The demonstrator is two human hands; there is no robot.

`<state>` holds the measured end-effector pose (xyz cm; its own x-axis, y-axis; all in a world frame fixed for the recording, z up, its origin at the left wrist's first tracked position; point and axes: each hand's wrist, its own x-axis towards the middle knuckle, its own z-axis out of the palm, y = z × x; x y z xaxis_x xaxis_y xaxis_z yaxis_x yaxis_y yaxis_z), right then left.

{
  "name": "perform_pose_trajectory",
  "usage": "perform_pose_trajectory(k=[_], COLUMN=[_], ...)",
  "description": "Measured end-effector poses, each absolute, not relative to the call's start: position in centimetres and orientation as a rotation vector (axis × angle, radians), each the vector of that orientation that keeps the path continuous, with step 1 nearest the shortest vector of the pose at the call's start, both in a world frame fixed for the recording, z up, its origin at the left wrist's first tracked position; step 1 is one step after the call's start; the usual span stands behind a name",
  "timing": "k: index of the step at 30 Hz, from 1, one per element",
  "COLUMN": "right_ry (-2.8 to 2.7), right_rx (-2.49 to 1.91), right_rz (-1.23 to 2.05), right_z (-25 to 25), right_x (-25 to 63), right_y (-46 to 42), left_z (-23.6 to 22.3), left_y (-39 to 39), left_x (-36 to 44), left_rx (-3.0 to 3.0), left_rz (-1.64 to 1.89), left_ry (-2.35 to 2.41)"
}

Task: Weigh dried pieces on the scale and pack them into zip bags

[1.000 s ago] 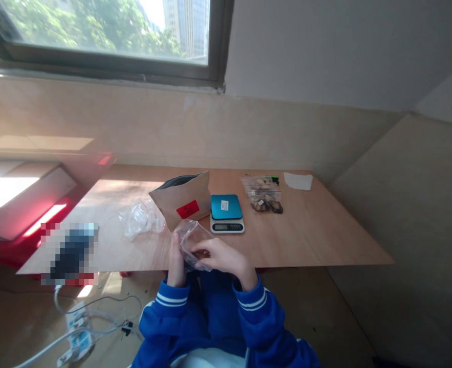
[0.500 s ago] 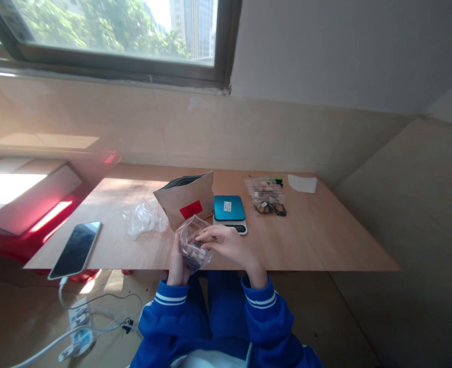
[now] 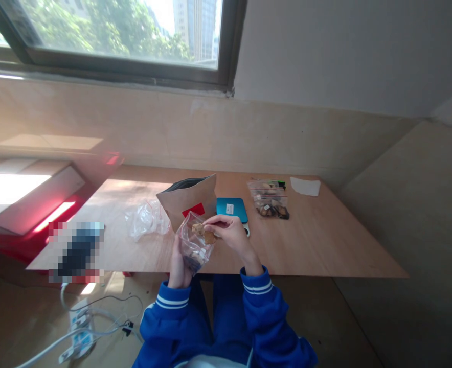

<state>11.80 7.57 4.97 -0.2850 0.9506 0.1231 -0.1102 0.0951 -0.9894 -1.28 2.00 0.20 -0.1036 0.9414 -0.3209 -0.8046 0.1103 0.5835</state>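
Observation:
My left hand [image 3: 177, 263] grips the lower part of a transparent zip bag [image 3: 194, 246], holding it upright above the table's front edge. My right hand [image 3: 231, 236] reaches in from the right, its fingertips pinching at the bag's upper part. Tan lumps [image 3: 204, 233] sit right by those fingertips, and I cannot tell whether they lie inside the bag. Behind my right hand stands a blue digital scale [image 3: 231, 208], its front partly hidden. A kraft paper pouch [image 3: 187, 200] with a red label stands just beyond the bag.
A wooden board [image 3: 306, 245] carries a zip bag of dark and tan pieces [image 3: 268, 202], white paper [image 3: 305, 186], crumpled transparent plastic [image 3: 147, 220] and a pixelated phone [image 3: 76, 250]. A power strip [image 3: 79, 327] and cables lie on the floor below.
My right hand has risen and shifted from the bag's middle to its upper part, where tan lumps now show. The bag sits higher, and the view has drifted slightly.

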Motion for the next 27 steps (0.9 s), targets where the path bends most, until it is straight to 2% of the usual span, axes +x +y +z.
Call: perform_pose_trajectory(k=[11, 17, 27], right_ry=[-1.386, -1.692, -1.952], right_rx=[-0.671, -0.632, -0.597], right_rz=[0.883, 0.725, 0.625], right_z=[11.6, 10.8, 10.0], right_x=[8.2, 6.2, 7.8], right_y=[15.1, 17.6, 17.5], left_z=[0.2, -0.1, -0.4], left_y=[1.9, 1.8, 1.8], left_x=[-1.6, -2.0, -2.3], left_rx=[0.235, 0.195, 0.183], left_rz=[1.470, 1.469, 1.476], left_ry=[0.852, 0.880, 0.860])
